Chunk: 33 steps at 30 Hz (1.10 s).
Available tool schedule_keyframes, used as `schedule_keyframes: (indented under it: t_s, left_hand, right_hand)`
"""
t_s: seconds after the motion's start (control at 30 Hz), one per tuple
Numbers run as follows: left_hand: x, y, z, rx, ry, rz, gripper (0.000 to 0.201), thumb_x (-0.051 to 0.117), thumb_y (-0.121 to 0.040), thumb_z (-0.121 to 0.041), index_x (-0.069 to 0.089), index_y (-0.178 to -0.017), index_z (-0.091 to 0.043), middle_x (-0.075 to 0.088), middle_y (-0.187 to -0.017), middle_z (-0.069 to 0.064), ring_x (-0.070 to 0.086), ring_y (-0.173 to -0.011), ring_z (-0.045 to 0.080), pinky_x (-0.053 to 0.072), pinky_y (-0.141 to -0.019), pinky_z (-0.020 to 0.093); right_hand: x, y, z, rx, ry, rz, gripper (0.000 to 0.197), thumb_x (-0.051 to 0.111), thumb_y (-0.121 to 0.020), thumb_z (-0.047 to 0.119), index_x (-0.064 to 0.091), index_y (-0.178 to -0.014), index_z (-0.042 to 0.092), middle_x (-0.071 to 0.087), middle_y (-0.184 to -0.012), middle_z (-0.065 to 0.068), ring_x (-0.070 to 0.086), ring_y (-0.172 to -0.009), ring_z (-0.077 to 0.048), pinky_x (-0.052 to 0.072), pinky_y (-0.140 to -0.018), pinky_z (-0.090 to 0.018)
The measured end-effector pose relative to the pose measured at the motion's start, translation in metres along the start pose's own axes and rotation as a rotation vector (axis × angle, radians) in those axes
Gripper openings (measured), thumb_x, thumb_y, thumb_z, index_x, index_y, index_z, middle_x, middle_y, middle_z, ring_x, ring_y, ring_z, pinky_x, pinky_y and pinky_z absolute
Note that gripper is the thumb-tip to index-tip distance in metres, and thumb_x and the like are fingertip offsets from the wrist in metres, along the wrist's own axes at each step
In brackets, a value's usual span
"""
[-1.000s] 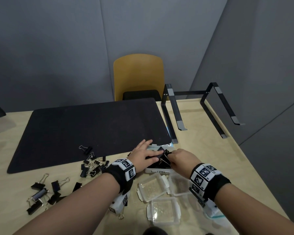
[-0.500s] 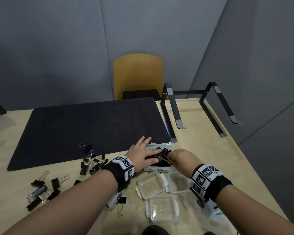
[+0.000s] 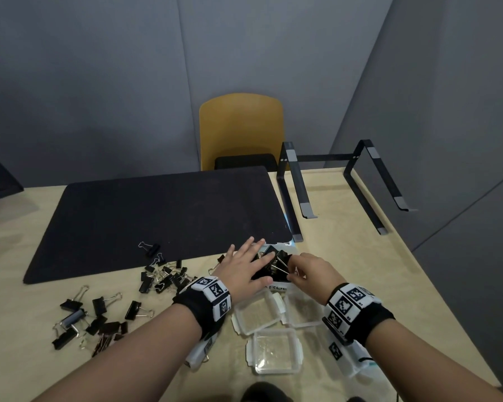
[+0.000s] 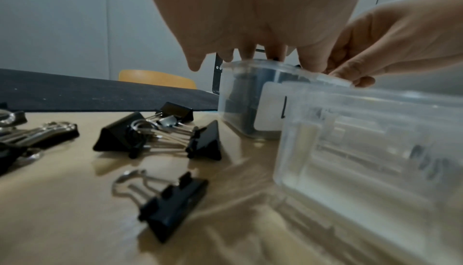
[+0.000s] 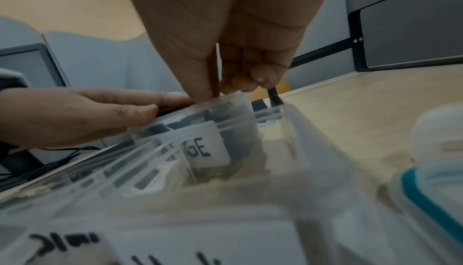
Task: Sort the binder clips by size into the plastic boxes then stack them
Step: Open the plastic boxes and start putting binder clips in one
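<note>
Head view: left hand (image 3: 246,269) lying flat, fingers straight, on clips filling the labelled box (image 3: 276,281), right hand (image 3: 308,272) pinching a clip's wire handle (image 3: 282,264) at its 3 o'clock, loose binder clips (image 3: 163,275) lying at 9 o'clock on the tabletop (image 3: 346,256); left wrist view: fingers (image 4: 246,54) resting on box rim; right wrist view: thumb and fingertips (image 5: 265,75) meeting above the box.

Non-task stuff on the wooden table (image 3: 360,256): a big black desk mat (image 3: 157,216) covers the area up and to the left of where the grip is happening, and its near right corner comes almost up to that spot. Beyond the grip and off to the right there's a black metal laptop stand (image 3: 331,181) with grey pads on its arms. A mustard yellow chair (image 3: 241,129) with a dark seat sits pushed in past the table's far edge. Grey partition panels (image 3: 99,82) wall it all in, and a dark monitor (image 5: 27,67) is on the left.
</note>
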<state>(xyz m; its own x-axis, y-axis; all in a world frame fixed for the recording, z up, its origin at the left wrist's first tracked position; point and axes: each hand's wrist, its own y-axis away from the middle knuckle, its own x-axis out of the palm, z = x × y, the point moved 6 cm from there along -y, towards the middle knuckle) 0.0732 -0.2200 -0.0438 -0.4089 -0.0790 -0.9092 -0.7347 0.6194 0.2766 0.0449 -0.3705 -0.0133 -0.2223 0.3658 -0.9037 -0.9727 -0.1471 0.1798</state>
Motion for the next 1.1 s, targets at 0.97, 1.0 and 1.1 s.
schedule_keyframes:
  t_s: [0.97, 1.0, 1.1]
  left_hand:
    - [-0.010, 0.095, 0.048, -0.394, 0.360, -0.384, 0.031, 0.056, -0.091, -0.034, 0.059, -0.121, -0.025, 0.051, -0.125, -0.008, 0.042, -0.119, 0.012, 0.034, -0.104, 0.028]
    - [-0.009, 0.101, 0.054, -0.409, 0.360, -0.367, 0.031, 0.056, -0.091, -0.032, 0.059, -0.121, -0.025, 0.051, -0.126, -0.007, 0.043, -0.118, 0.012, 0.035, -0.103, 0.028]
    - [-0.004, 0.121, 0.068, -0.441, 0.326, -0.318, 0.031, 0.054, -0.091, -0.023, 0.058, -0.122, -0.024, 0.051, -0.129, -0.005, 0.045, -0.118, 0.012, 0.036, -0.103, 0.027]
  right_hand:
    - [-0.010, 0.038, 0.046, -0.152, -0.193, -0.042, 0.007, 0.057, -0.087, 0.022, 0.062, -0.090, 0.018, 0.055, -0.082, 0.010, 0.052, -0.079, -0.010, 0.045, -0.074, -0.024]
    - [-0.007, 0.039, 0.053, -0.161, -0.193, -0.033, 0.007, 0.057, -0.087, 0.023, 0.062, -0.090, 0.019, 0.054, -0.082, 0.010, 0.052, -0.079, -0.009, 0.045, -0.074, -0.023]
    - [0.005, 0.043, 0.077, -0.186, -0.212, 0.005, 0.008, 0.058, -0.087, 0.024, 0.062, -0.092, 0.020, 0.060, -0.089, 0.006, 0.055, -0.083, -0.010, 0.048, -0.077, -0.024]
